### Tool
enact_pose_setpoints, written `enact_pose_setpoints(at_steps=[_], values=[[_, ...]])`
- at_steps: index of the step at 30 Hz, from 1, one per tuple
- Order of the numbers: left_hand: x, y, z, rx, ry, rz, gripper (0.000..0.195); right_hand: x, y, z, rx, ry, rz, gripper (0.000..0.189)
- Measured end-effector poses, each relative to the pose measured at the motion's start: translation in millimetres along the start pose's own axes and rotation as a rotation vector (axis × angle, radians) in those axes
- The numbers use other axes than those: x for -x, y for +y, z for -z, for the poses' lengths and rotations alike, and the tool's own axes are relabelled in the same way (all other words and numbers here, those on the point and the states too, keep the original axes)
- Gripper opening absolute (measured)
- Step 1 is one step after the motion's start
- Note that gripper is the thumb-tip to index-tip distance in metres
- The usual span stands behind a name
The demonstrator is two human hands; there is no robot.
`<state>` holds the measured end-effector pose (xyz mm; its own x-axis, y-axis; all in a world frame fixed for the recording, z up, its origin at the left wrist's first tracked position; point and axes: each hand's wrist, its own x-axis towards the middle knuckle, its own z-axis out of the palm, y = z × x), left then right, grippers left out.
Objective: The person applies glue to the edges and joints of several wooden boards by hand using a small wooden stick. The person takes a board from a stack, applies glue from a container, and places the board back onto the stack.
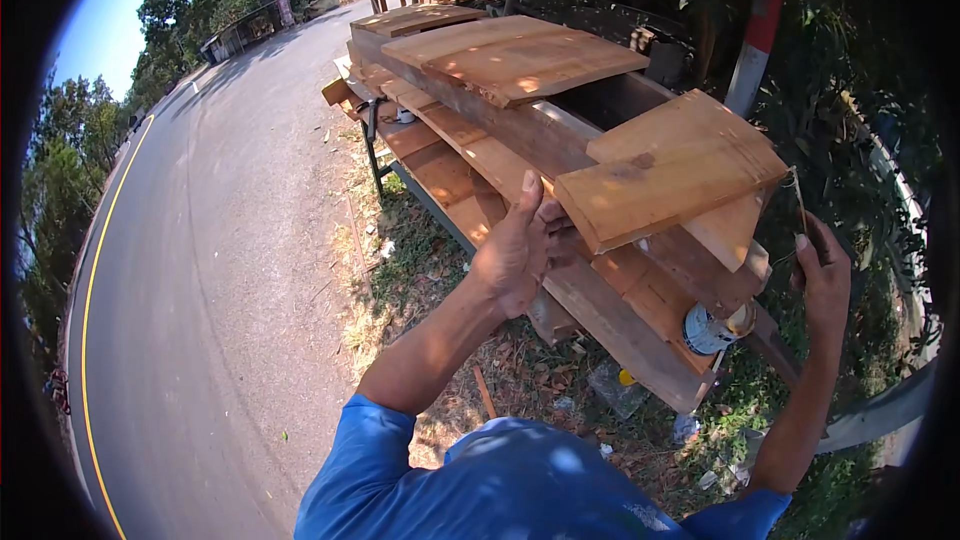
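Observation:
A planed wooden board (675,172) lies across a long wooden trough-like frame, one end towards my left hand (517,259). That hand has its thumb raised and its fingers partly curled beside the board's near left end; whether they touch it is hard to see. Beyond the board's right end, my right hand (821,270) pinches a thin stick-like tool (799,199) between thumb and finger. The tool's tip is close to the board's corner. Under the board, a second wooden piece (727,225) juts out at an angle.
A paint-smeared can (705,330) stands on the near end of the planks. Wide boards (517,52) rest farther along the frame. A hammer (372,120) lies near a small white can (405,115). Road (225,240) runs on the left; a red-and-white pole (757,37) rises at right.

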<state>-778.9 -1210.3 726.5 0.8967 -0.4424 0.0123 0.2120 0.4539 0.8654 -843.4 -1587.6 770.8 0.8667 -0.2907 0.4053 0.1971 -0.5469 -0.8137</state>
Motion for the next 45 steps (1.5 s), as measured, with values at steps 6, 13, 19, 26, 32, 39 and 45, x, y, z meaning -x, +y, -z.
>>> enact_pose_setpoints(at_steps=[6,13,19,26,32,39,45], values=[[-20,5,-10,-0.116,0.15,0.025,0.073,-25,3,-3,0.028,-0.07,0.009,0.041],[-58,9,-20,-0.123,0.346,0.047,0.044,-66,67,41,0.123,-0.168,0.08,0.043],[-36,29,-33,-0.176,0.311,-0.273,0.033,-113,92,56,0.212,-0.111,0.321,0.046],[19,66,-60,-0.793,0.279,-0.523,0.036,-125,52,38,0.121,0.101,0.315,0.042],[23,70,-68,-1.207,0.256,-0.817,0.048,-152,62,34,0.328,0.157,0.328,0.027],[35,75,-91,-1.564,0.169,-0.999,0.045,-182,111,21,0.182,0.18,0.253,0.028],[30,74,-92,-1.531,0.192,-0.963,0.046,-188,127,26,0.152,0.166,0.166,0.031]])
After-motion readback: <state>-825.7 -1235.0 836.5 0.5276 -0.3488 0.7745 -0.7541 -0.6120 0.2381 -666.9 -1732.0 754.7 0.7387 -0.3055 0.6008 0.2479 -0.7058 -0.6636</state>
